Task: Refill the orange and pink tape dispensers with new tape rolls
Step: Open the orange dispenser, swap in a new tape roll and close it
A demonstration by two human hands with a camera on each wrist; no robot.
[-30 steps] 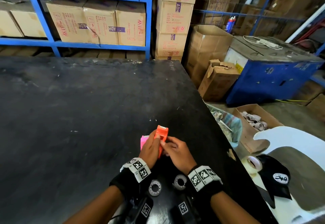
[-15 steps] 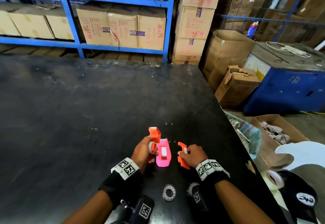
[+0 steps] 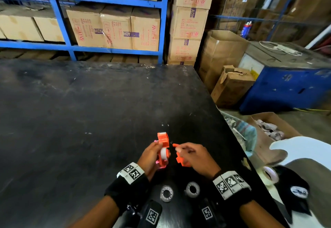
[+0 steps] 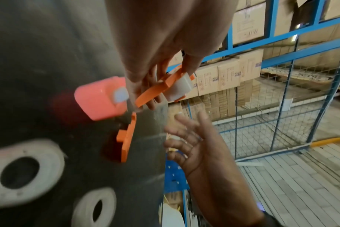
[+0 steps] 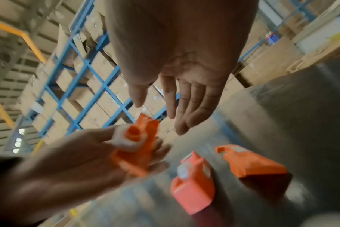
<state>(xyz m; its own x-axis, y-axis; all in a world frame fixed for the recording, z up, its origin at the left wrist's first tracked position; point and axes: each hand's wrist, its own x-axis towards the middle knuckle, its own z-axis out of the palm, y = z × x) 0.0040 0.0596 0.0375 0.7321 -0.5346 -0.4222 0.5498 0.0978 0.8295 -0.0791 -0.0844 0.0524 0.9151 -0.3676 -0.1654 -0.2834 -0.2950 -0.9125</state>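
Head view: left hand grips orange dispenser half with spent roll; right hand, fingers straight, holds nothing; orange cover on table.

Blk cap on white chair; boxes on blue shelving.

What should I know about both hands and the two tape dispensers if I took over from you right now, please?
Left hand grips the opened orange plastic tape dispenser body, with a white roll on its hub; I cannot tell whether it is spent or new.
Right hand is open, holding nothing, by the loose orange cover lying on the black table.
Pink plastic dispenser lies on the table.
Two spare tape rolls lie near the wrists.
Done: orange dispenser opened. Left: fit rolls in both, close them.
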